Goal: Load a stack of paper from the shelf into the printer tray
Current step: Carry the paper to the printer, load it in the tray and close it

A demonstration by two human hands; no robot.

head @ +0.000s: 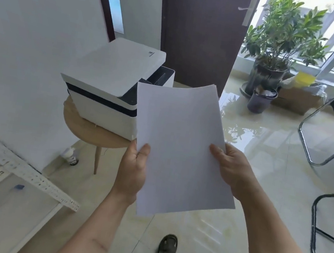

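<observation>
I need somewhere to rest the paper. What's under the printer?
A round wooden stool carries the printer. Its right side is hidden behind the paper.

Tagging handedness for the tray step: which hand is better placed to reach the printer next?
Left, probably. The left hand grips the paper stack's left edge, on the side where the printer sits on its stool. The right hand holds the far edge and could support the stack alone.

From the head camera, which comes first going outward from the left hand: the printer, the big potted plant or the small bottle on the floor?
From the left hand:
1. Printer, just above and left of it, on the round stool.
2. Small bottle, lower left on the floor by the stool leg; close to the printer's rank.
3. Potted plant, far across the room by the window.
</observation>
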